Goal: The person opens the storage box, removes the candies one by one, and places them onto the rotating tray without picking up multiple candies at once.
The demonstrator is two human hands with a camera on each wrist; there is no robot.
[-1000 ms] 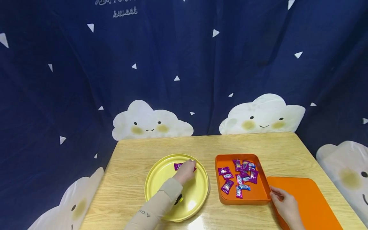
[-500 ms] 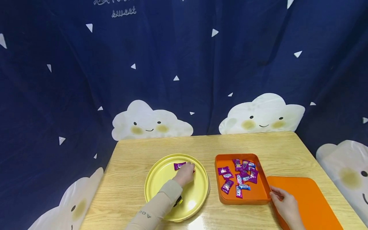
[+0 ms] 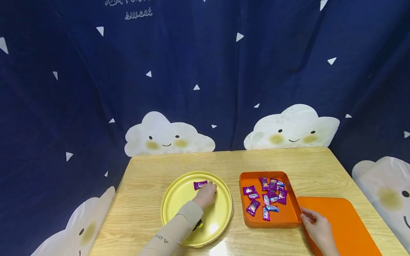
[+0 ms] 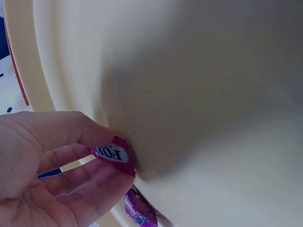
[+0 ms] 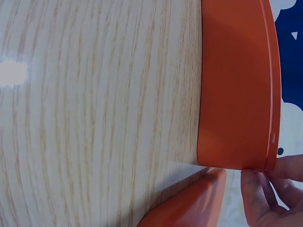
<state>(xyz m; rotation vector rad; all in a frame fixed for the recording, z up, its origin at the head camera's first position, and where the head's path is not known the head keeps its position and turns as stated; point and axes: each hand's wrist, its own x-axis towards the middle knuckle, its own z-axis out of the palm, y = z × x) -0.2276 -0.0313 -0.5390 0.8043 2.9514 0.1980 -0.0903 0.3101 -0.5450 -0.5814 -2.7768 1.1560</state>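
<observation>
My left hand (image 3: 205,195) reaches over a round yellow tray (image 3: 173,213). In the left wrist view, thumb and fingertips pinch a magenta-wrapped candy (image 4: 113,155) low over the tray, its printed side showing. Just beside it a purple-wrapped candy (image 4: 139,208) lies on the tray. My right hand (image 3: 317,227) grips the front right corner of a square orange box (image 3: 272,225), with fingertips on the rim in the right wrist view. Inside the box lie several candies (image 3: 271,208) in purple, white and blue wrappers, spread loosely over its floor.
An orange lid or tray (image 3: 344,220) lies at the right, beside and partly under the right hand. A small black and yellow thing (image 3: 198,223) shows at the left cuff. The wooden table (image 3: 144,185) ends at a dark blue curtain (image 3: 198,53) behind.
My left hand has drawn slightly left and toward me over the tray, with its fingers still at the candy. The right hand and the orange box have stayed put.
</observation>
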